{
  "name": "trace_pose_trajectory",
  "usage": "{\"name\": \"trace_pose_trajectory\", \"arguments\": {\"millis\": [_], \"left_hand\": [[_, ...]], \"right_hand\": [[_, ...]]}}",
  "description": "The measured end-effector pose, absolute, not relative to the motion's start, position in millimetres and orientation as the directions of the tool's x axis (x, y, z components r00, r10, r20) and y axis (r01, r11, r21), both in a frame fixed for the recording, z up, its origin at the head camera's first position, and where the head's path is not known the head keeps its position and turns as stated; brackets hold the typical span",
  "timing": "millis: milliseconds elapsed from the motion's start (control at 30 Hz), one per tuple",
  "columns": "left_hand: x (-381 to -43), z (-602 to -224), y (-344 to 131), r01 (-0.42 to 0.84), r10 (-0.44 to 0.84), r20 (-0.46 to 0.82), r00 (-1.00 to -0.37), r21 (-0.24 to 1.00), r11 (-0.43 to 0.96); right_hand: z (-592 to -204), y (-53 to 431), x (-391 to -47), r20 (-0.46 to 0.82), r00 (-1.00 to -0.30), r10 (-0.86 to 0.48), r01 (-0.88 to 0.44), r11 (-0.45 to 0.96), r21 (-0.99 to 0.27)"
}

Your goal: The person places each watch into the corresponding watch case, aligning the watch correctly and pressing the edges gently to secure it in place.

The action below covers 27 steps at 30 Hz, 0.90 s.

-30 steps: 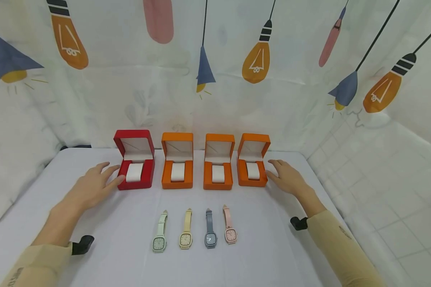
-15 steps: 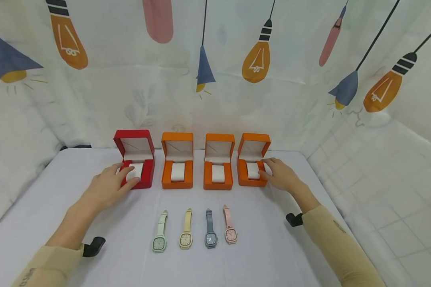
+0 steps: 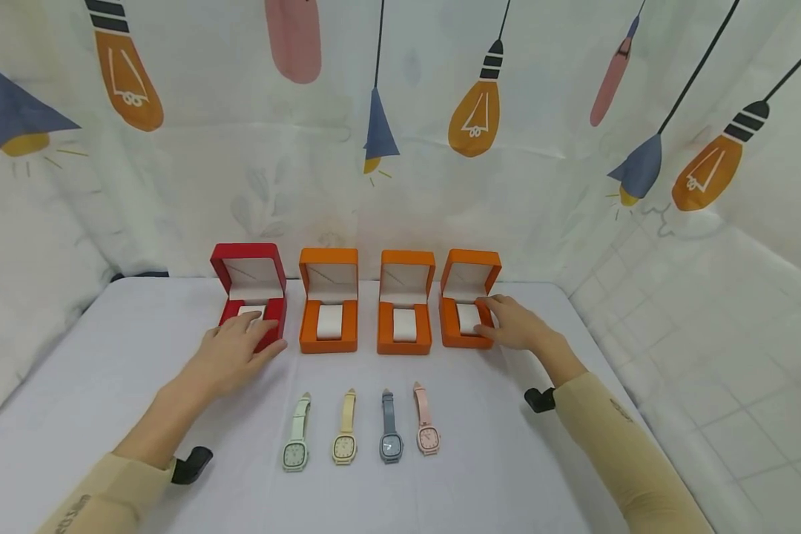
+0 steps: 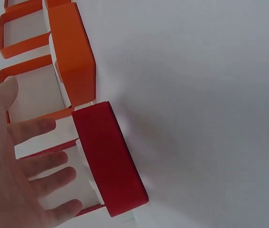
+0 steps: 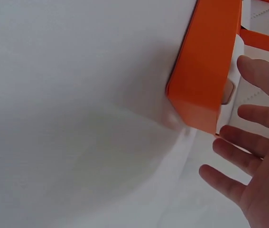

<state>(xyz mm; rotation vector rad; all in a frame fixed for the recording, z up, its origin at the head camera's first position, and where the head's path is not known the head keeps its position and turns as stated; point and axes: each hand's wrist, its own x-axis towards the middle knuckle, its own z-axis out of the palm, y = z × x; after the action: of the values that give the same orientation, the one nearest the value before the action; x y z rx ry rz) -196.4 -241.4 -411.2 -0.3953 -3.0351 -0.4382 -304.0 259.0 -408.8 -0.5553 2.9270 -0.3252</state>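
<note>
My left hand [image 3: 230, 356] hovers over the front of a red watch box [image 3: 277, 311], fingers spread and holding nothing; part of the white cushion inside is hidden behind it. In the left wrist view that hand [image 4: 25, 175] is beside the raised red lid [image 4: 110, 161]. At the right end of the row, my right hand [image 3: 515, 324] reaches over the right side of an orange watch box [image 3: 472, 256], its fingers loosely extended. From the right wrist view, the fingers [image 5: 241, 137] are apart near the orange lid [image 5: 205, 71]; contact cannot be told.
Two more orange watch boxes [image 3: 329, 345] stand between, lids raised, white cushions inside. In front lie a mint watch [image 3: 295, 454], a yellow watch [image 3: 344, 448], a blue-grey watch [image 3: 391, 445] and a pink watch [image 3: 429, 439]. A printed curtain [image 3: 427, 200] hangs behind the white table [image 3: 494, 475].
My left hand has moved right from the red box's left side to its front. My right hand has shifted slightly left over the rightmost orange box. Boxes and watches stay put.
</note>
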Motion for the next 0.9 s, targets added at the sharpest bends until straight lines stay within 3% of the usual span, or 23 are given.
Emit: {"name": "trace_pose_trajectory", "arguments": {"millis": [900], "left_hand": [[-192, -424, -182, 0.389, 0.371, 0.116, -0.921, 0.276, 0.879]], "right_hand": [[-405, 249, -319, -0.19, -0.904, -0.383, -0.314, 0.897, -0.312]]}}
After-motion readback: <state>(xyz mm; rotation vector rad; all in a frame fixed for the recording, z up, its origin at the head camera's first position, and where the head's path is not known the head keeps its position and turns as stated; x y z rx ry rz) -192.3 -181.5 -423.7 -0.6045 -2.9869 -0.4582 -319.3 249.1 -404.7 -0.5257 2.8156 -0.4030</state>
